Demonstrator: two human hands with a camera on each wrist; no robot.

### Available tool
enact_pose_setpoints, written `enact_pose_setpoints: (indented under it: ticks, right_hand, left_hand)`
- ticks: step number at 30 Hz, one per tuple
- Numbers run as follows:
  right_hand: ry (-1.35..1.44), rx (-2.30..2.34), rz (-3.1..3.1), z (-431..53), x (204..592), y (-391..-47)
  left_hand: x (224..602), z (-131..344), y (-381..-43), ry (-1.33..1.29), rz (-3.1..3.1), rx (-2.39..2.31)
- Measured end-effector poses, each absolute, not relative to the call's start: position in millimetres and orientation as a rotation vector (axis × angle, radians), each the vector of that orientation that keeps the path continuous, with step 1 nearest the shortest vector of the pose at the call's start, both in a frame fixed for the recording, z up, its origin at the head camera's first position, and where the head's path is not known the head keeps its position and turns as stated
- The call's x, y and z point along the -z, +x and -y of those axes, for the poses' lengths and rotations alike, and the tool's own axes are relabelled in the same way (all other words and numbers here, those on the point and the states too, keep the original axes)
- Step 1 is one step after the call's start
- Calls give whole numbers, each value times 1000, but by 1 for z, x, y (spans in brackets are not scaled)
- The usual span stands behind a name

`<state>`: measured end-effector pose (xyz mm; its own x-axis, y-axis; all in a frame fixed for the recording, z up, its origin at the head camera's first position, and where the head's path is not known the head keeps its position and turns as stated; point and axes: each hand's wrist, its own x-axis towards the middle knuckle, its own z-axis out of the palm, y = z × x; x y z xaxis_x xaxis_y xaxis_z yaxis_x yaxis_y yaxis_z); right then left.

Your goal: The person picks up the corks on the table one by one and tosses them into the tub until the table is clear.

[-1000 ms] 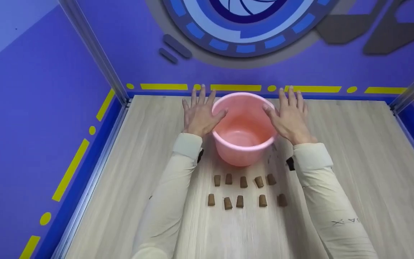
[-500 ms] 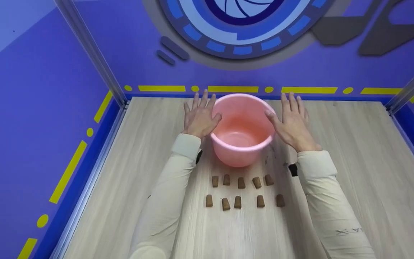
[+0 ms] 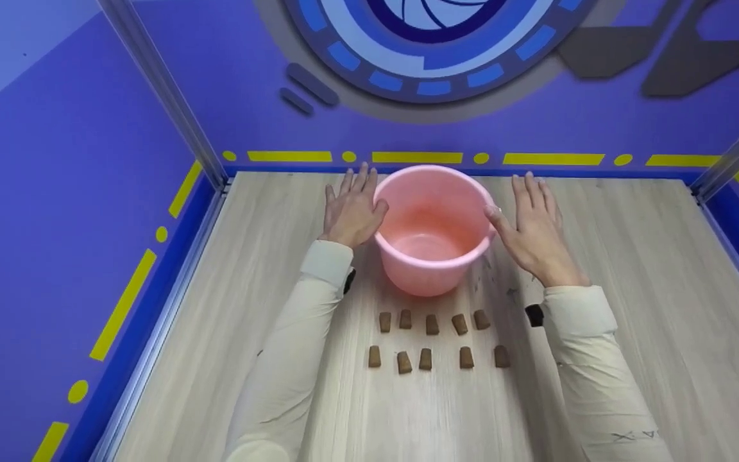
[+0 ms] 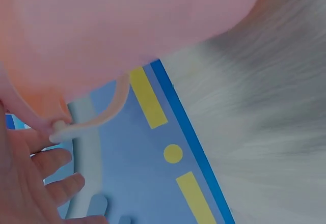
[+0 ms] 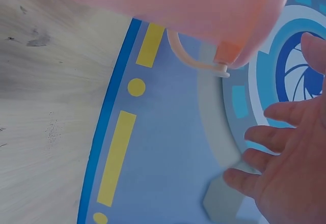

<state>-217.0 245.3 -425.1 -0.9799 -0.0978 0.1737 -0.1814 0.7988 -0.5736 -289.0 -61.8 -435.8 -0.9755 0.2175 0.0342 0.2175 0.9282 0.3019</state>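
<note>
- Two bare hands, my left hand (image 3: 351, 215) and my right hand (image 3: 539, 240), are at opposite sides of the pink bucket (image 3: 430, 276).
- On the left I keep a relaxed, open palm, fingers pointing away from me, thumb at the rim; I cannot tell how firmly it touches. One finger is near the joint of the pale handle (image 4: 97, 124).
- On the right my fingers are spread and loosely straight, thumb wide of them; from that wrist a gap shows between thumb and bucket, so I hold nothing there.
- The bucket stands upright on the desk (image 3: 421, 417), near the purple wall (image 3: 600, 115), its handle hanging down on the far side.
- Looking down into it, I see its bare round bottom, with an orange tint on the inner side.
- Ten small brown blocks (image 3: 432, 325), tapered, sit on the desk between me and the bucket, in two uneven rows of five, a few of them turned askew.
</note>
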Motion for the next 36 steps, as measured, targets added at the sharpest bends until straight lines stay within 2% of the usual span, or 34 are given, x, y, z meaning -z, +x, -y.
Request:
enact_pose_setpoints:
  ticks: [8, 36]
  right_hand:
    - [248, -972, 2809, -252, 437, -204]
    - [315, -1070, 2791, -273, 481, -174]
  left_hand:
    - [436, 64, -288, -462, 3142, 422]
    - [438, 62, -292, -491, 3126, 301]
